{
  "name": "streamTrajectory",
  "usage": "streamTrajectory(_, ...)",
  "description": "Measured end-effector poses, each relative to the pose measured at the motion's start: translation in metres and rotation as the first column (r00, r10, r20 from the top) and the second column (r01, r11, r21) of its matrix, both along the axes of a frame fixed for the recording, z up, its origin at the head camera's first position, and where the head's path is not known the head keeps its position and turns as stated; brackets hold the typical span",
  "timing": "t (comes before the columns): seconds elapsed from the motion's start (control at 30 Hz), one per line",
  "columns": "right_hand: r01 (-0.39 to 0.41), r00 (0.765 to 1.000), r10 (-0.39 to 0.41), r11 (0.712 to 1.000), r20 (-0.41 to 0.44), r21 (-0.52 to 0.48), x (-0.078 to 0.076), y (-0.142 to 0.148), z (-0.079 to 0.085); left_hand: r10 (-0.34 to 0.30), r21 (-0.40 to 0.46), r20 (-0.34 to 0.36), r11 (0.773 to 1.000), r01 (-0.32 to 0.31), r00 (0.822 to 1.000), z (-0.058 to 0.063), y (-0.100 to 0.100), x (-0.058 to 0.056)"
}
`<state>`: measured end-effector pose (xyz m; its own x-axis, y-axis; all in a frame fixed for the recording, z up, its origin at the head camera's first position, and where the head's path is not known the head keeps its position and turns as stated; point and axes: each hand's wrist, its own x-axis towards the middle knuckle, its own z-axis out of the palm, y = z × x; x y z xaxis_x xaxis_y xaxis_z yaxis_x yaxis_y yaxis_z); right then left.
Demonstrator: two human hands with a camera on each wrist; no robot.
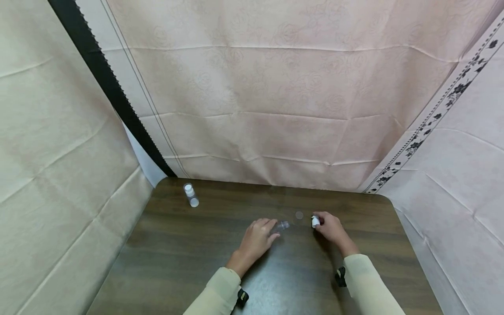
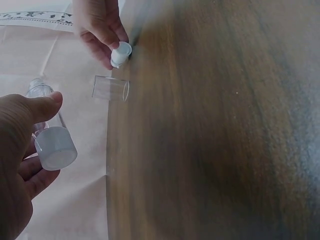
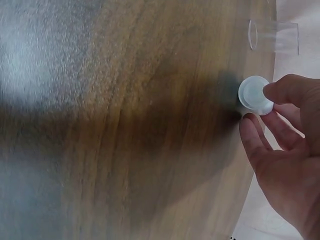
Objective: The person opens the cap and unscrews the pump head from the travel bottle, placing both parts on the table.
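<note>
Between the thumb and fingers of my left hand (image 1: 253,240) is a small clear bottle (image 1: 281,225). Its open-looking threaded neck points toward the right in the head view, and its frosted base (image 2: 56,148) shows in the left wrist view. My right hand (image 1: 334,230) pinches a white pump top (image 1: 315,222) just above the table; its round end (image 3: 254,94) faces the right wrist camera. A clear cap (image 1: 299,215) stands on the table between the two hands, touched by neither; its see-through wall (image 2: 111,88) shows in the left wrist view.
Another small bottle (image 1: 191,195) with a white top stands at the far left of the brown wooden table (image 1: 169,258). Pale cloth (image 1: 256,144) hangs along the table's back edge, with more cloth at the left and right sides.
</note>
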<state>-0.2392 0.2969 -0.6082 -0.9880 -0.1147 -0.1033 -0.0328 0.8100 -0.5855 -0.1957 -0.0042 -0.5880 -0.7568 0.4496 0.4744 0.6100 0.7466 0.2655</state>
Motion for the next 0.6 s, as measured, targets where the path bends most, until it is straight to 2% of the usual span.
streamTrajectory(0.2, -0.014, 1.000, 0.014, 1.000, -0.007, 0.027, 0.0007, 0.0036, -0.0002, 0.002, -0.006, -0.004, 1.000, -0.002, 1.000, 0.0010, -0.0004, 0.0004)
streamTrajectory(0.6, -0.032, 0.999, 0.032, 0.999, -0.019, 0.005, 0.0029, 0.0068, -0.0054, -0.003, -0.015, 0.002, 1.000, 0.003, 1.000, 0.0023, 0.0000, 0.0003)
